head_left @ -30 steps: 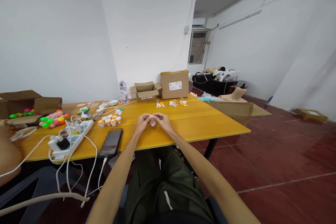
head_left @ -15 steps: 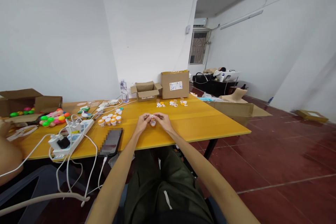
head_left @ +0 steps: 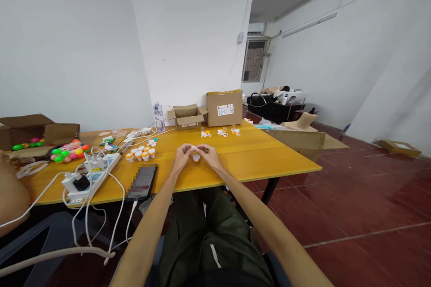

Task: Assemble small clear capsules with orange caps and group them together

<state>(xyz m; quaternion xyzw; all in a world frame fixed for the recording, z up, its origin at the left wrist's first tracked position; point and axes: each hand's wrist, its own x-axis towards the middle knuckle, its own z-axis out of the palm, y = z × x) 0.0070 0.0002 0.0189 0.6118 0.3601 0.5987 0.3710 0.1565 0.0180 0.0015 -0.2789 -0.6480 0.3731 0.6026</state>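
Observation:
My left hand and my right hand meet over the table, fingertips pinched on a small white part whose kind I cannot make out. Just below the fingers, a small clear cup with an orange tint stands on the table. Several small white-and-orange capped jars sit in a cluster to the left. Farther back lie small loose white and orange pieces, with more white and orange pieces to their right.
A phone and a power strip with white cables lie to the left. Cardboard boxes and a bottle stand at the back. Coloured balls and a co-worker's arm are at far left.
My fingers have shifted slightly around the small white part, and both hands stay over the same spot. The co-worker's arm at far left has moved a little.

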